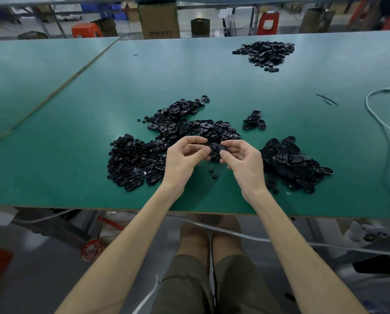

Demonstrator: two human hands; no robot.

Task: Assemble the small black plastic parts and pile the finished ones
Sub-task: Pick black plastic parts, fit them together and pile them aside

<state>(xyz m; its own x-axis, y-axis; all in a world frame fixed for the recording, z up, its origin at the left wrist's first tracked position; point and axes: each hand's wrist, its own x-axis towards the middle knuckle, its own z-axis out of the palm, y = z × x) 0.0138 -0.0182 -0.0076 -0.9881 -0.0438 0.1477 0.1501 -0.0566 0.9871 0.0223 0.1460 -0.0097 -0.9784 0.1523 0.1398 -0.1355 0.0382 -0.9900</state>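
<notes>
- A small black oval part (216, 148) is being held just above the green table (76, 132), between the two hands, in front of the nearest heaps.
- The left hand (185, 158) is pinching the part's left end, its fingers curling in towards the thumb.
- The right hand (242, 163) is gripping the part's right end, with the thumb pressing on top and the fingers folding underneath.
- Two tiny round pieces (213, 173) are lying on the table just below the hands.
- A heap of small black parts (132, 164) is sitting to the left of the hands, and a heap of larger oval shells (289, 164) to the right.
- A wide middle spread (189, 123) is lying just beyond the hands, with a small cluster (255, 121) near its right side.
- A far pile (266, 52) is resting well apart, towards the table's back right.
- A white cable (388, 137) is trailing along the right edge, near some thin black strips (326, 99).
</notes>
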